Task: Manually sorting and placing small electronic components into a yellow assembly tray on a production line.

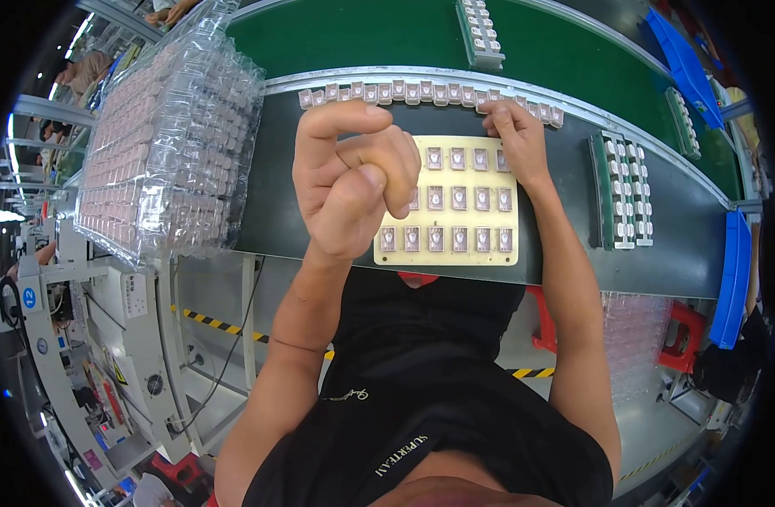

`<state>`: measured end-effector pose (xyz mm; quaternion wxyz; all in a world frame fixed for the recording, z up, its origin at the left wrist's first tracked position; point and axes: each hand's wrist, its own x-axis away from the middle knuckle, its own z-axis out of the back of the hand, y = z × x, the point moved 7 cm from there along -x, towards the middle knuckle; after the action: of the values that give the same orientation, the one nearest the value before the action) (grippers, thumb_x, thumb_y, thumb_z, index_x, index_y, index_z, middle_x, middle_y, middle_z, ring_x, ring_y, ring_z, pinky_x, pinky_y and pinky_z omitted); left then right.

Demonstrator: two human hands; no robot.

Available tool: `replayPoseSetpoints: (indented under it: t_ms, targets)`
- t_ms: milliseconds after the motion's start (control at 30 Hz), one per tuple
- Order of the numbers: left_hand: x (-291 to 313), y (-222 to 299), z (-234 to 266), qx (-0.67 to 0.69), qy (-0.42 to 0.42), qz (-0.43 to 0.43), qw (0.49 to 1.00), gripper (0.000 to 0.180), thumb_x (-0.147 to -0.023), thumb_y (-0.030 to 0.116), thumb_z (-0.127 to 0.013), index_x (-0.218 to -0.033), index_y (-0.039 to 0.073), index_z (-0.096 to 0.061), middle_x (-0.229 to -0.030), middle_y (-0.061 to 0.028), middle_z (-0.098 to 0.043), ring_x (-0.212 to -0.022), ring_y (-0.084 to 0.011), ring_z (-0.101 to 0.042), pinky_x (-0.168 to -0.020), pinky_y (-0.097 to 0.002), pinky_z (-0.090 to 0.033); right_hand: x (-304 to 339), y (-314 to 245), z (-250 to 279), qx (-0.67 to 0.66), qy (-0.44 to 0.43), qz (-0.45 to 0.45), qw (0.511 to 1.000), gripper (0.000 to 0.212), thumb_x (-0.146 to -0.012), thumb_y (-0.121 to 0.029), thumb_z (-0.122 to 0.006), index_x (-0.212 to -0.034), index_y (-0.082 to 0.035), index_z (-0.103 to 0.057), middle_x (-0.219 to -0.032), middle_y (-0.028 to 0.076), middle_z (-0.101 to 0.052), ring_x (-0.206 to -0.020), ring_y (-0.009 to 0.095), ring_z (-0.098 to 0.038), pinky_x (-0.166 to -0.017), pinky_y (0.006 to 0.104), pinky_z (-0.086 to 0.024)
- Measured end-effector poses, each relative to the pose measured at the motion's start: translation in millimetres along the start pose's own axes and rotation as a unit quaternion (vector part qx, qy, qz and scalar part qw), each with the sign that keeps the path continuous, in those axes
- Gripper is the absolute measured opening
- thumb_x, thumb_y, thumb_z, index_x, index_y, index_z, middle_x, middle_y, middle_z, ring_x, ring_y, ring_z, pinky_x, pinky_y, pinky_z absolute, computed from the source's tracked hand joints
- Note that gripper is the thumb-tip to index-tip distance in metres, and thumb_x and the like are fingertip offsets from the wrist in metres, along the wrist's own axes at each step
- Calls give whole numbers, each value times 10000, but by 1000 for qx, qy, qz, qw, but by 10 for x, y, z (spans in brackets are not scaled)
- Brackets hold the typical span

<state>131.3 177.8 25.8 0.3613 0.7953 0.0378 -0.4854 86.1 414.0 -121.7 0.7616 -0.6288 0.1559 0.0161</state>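
Observation:
My left hand (353,173) is raised in front of the left edge of a pale cream tray (446,173). Its fingers are curled in with the thumb pressed against them, and whatever they may hold is hidden. Rows of small pinkish, boxy parts (459,198) sit in the tray's pockets, each with a pale centre. Behind the tray, similar small parts (413,93) stand in a long line along the metal rail. My right hand (518,139) reaches over the tray's far right corner to that line, fingers bent and closed at the parts; its grip is partly hidden.
Stacked clear plastic trays (168,144) of pinkish parts stand at the left. Across the rail runs a green conveyor belt (362,38) carrying a rack of white parts (482,34). Another rack (624,190) stands to the right on the dark worktop (565,228), near blue bins (731,279).

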Motion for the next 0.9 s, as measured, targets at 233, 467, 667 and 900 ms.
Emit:
replayPoseSetpoints:
  t_ms: [233,467,667,900]
  targets:
    - [140,5,-71,-110,7,60,992,393,-884,-7,-378,-1276,-32,-393,-607,-85,-552,-553,-113,-457,-575,-278,-392,507,-1483,-111,-11,-13,246,969,173,-770,-52,-711,-938,-33,-670,-929,97,-618,-846,196,-584,-745,291,-475]
    - [137,45,-290,-191,-19,50,980,375,-873,-70,-378,-1246,-66,-416,-608,-54,-530,-502,-85,-431,-502,-247,-372,854,-1839,-395,-7,-75,297,952,216,-730,-62,-766,-930,-98,-692,-932,72,-494,-830,174,-487,-703,276,-415]
    - [131,80,-368,-209,-46,23,977,355,-873,-79,-375,-1221,-66,-442,-622,-34,-526,-500,-74,-448,-491,-247,-403,908,-1815,-429,35,-74,314,946,199,-767,-55,-760,-946,-93,-683,-970,67,-482,-843,148,-462,-700,252,-403]
    - [148,107,-375,-223,-50,28,973,366,-871,-86,-369,-1231,-65,-433,-639,-36,-527,-499,-71,-441,-495,-245,-402,927,-1792,-456,60,-50,299,951,208,-752,-114,-782,-924,-172,-679,-934,37,-491,-848,202,-443,-693,313,-381]
